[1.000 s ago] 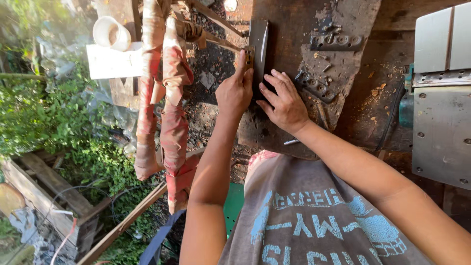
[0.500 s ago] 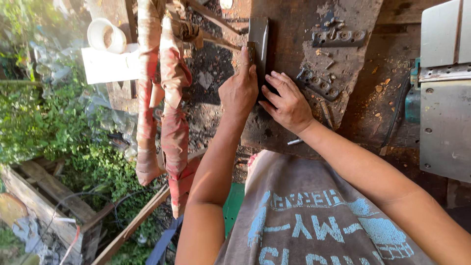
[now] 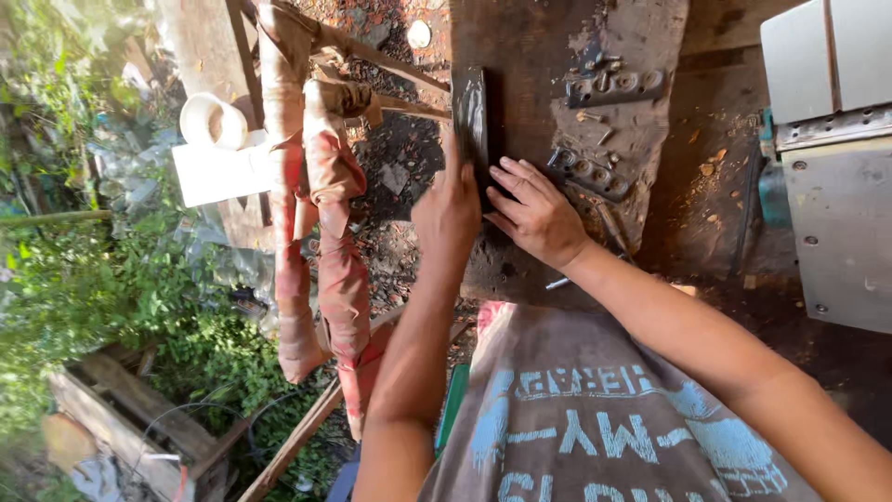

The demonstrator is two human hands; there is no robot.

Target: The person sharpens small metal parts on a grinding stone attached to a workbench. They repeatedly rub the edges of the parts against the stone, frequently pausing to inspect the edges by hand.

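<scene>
Since the earlier frames both hands have crept a little further along the dark metal strip (image 3: 472,116), and the view has drifted slightly, while the hands' hold has stayed much the same.

One left hand (image 3: 448,212) comes up from the lower middle on a nearly straight forearm, its back to the camera and fingers curled against the near end of the strip; whether they close right around it cannot be told, since the palm side is hidden. One right hand (image 3: 537,216) reaches in from the lower right with the elbow bent, wrist cocked, fingers (image 3: 509,182) spread flat and pressing down just beside the strip's near end, not wrapped around anything.

That strip lies on one worn, rusty workbench (image 3: 548,42) and runs away from the hands. Just beyond the right hand's knuckles lie two metal plates with round holes (image 3: 595,172), one nearer, one further. Well out past the right forearm stands one grey metal box (image 3: 836,186). On the left hand's outer side hangs one bundle of reddish cloth (image 3: 325,214), and beyond it sits one white cup (image 3: 212,121).
</scene>
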